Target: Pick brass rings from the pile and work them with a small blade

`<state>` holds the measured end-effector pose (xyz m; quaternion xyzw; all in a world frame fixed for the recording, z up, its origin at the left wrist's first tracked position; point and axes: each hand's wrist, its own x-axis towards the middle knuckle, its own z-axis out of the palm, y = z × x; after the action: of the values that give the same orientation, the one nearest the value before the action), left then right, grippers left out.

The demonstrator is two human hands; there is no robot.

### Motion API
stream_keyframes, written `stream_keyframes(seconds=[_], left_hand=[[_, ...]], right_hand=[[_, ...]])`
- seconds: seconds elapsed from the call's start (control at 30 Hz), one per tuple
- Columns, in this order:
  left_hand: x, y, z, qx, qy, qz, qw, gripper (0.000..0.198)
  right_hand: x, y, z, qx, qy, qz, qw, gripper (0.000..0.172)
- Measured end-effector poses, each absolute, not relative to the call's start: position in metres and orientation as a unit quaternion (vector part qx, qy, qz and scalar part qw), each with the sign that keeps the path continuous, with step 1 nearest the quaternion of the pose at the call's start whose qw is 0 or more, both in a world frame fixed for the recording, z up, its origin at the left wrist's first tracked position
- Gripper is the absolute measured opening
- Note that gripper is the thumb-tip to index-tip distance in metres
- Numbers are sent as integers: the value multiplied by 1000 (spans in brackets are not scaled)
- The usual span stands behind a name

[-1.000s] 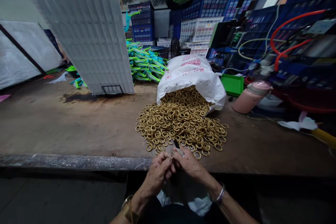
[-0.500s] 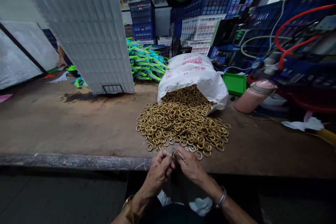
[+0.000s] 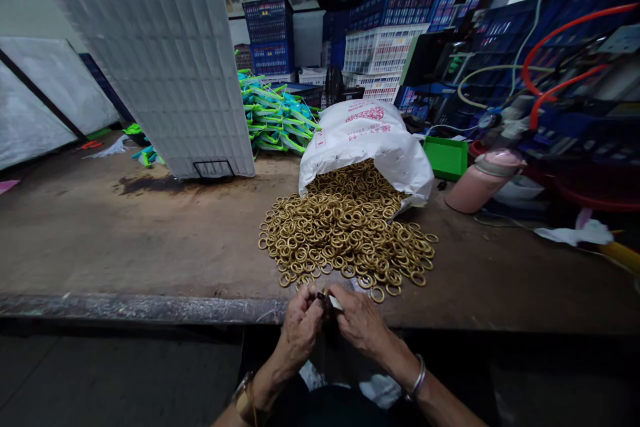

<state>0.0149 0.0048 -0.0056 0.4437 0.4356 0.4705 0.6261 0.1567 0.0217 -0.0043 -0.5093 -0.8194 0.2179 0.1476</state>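
My left hand is closed at the table's front edge, thumb and fingers pinched on a small brass-coloured ring. Little of that ring shows and it looks dark here. Close beside it, my right hand grips a small pale flat piece, perhaps a blade, its far part hidden by the fingers. The two sets of fingertips almost meet. Just beyond them spreads a heap of brass-coloured rings, spilling from the mouth of a white woven sack with red print that lies on its side.
The brown table has a worn front edge. A white ribbed panel stands upright at left, with green and blue plastic pieces behind it. At right are a green tray, a pink bottle and red hoses.
My fingertips have shifted slightly and turned. The pale piece in my right hand now shows more of its flat side, and the ring in my left shows less. The heap looks the same.
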Motion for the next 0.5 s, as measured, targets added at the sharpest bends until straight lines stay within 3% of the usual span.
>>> stream_keyframes(seconds=[0.27, 0.5], left_hand=[[8, -1, -15, 419, 456, 453, 641, 33], [8, -18, -8, 315, 368, 461, 744, 29]], right_hand=[[145, 23, -10, -536, -815, 191, 111, 31], [141, 46, -15, -600, -785, 117, 99, 24]])
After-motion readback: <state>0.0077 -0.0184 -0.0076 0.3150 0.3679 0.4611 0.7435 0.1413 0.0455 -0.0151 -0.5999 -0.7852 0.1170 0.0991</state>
